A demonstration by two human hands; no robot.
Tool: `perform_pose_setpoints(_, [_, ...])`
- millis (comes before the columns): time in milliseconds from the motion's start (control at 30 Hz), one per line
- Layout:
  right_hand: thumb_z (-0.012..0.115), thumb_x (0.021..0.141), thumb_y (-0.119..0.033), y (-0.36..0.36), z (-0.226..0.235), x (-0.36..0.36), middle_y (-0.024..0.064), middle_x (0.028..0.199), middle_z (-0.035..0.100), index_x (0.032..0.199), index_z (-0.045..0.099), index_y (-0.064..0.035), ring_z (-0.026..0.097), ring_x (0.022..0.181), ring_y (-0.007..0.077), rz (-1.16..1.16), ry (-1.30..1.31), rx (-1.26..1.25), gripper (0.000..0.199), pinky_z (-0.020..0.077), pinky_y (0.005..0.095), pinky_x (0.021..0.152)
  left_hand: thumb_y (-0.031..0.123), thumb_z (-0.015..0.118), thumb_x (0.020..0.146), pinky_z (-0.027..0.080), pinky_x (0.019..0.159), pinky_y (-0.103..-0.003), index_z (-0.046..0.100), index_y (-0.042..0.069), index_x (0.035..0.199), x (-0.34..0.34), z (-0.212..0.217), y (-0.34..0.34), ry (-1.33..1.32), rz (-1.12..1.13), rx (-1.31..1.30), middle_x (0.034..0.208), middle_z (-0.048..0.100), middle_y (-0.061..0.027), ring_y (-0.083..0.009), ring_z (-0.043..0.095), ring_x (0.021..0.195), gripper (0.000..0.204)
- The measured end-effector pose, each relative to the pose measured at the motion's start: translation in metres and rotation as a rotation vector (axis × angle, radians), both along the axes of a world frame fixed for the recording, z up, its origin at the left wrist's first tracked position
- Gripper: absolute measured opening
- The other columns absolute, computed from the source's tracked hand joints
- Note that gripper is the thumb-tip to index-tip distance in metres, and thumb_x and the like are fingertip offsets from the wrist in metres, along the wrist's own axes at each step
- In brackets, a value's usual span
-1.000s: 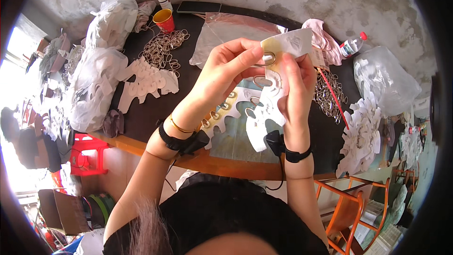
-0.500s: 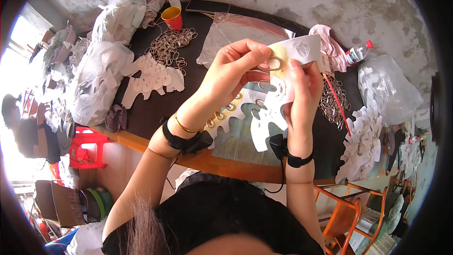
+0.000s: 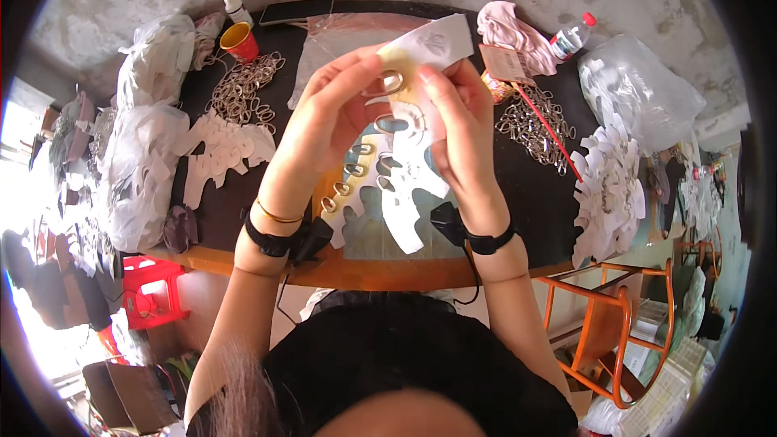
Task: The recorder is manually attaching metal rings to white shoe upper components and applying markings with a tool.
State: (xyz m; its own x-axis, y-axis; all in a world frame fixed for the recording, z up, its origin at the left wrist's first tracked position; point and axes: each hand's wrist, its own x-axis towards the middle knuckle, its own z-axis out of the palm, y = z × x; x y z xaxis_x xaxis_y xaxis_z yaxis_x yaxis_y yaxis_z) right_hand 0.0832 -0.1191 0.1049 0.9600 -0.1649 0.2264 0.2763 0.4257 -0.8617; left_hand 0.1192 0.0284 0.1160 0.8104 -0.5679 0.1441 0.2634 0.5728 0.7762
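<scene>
Raised over the table, a white cut-out piece point(image 3: 441, 42) with a yellowish band is gripped between the thumb and fingers of my right hand point(image 3: 461, 117). My left hand point(image 3: 324, 109) is closed at the piece's left edge, its fingertips on an oval metal ring point(image 3: 394, 79) that lies against the yellowish band. Some of the left fingers are hidden behind the piece. Below the hands, a white scalloped strip point(image 3: 344, 214) carries several metal rings along a yellowish band. Beside it lies another white scalloped piece point(image 3: 401, 218), with rings near its left edge.
Metal rings lie in a left heap point(image 3: 243, 93) and a right heap point(image 3: 534, 125). A red cup point(image 3: 240, 43), white cut-outs point(image 3: 231, 146), and a white plastic bag point(image 3: 150, 146) sit left. A red stick point(image 3: 550, 129), a bottle point(image 3: 573, 36) and stacked white pieces point(image 3: 611, 194) are right.
The view has shifted, so the table contents appear farther left. Both hands still hold the white piece and ring together, and the ring now sits flatter against the yellowish band.
</scene>
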Motion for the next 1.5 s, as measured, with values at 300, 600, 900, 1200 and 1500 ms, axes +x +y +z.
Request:
perform_pose_setpoints(300, [0.058,0.089,-0.018,-0.015,0.004,-0.014,0.0003,0.08,0.054,0.085,0.052,-0.0058,0.052,0.069,0.0044,0.205,0.273,0.302,0.014,0.042,0.0179,0.056,0.016,0.048,0.092,0.052,0.079,-0.029,0.049,-0.001,0.117,0.004,-0.018,-0.001,0.104,-0.202,-0.037,0.11,0.057,-0.0092,-0.017,0.056,0.102,0.03])
perform_pose_setpoints(600, [0.062,0.086,-0.027,-0.107,-0.104,-0.099,0.0026,0.088,0.056,0.118,0.045,-0.0054,0.051,0.078,0.0066,-0.05,0.576,-0.409,0.043,0.0434,0.022,0.061,0.015,0.05,0.091,0.044,0.081,-0.026,0.056,0.003,0.111,0.007,-0.001,-0.002,-0.368,-0.077,0.7,0.108,0.058,-0.0025,-0.0109,0.056,0.097,0.024])
perform_pose_setpoints(900, [0.058,0.088,-0.014,-0.183,-0.091,-0.085,-0.0005,0.09,0.055,0.13,0.04,-0.0072,0.052,0.081,0.0078,-0.218,0.458,0.104,0.046,0.0438,0.0258,0.072,0.014,0.064,0.077,0.05,0.078,-0.032,0.059,0.005,0.109,0.052,-0.031,-0.113,-1.283,0.144,0.988,0.101,0.064,-0.0099,-0.024,0.06,0.094,0.034])
perform_pose_setpoints(1200, [0.053,0.092,-0.017,-0.196,-0.088,-0.036,0.0028,0.096,0.06,0.122,0.051,-0.0062,0.056,0.081,0.0086,-0.366,0.244,-0.08,0.032,0.0458,0.024,0.073,0.007,0.05,0.08,0.048,0.084,-0.037,0.056,0.011,0.117,0.095,-0.082,-0.196,-1.542,0.109,1.24,0.104,0.061,-0.0139,-0.0293,0.058,0.099,0.038])
perform_pose_setpoints(1500, [0.05,0.093,-0.016,-0.196,-0.089,-0.045,0.0081,0.094,0.062,0.109,0.058,0.0013,0.059,0.082,0.0126,-0.467,0.097,-0.12,0.025,0.0496,0.0256,0.077,0.004,0.051,0.078,0.051,0.077,-0.038,0.062,0.01,0.108,0.087,-0.07,-0.197,-1.536,0.116,1.348,0.093,0.063,-0.0162,-0.0324,0.062,0.088,0.032])
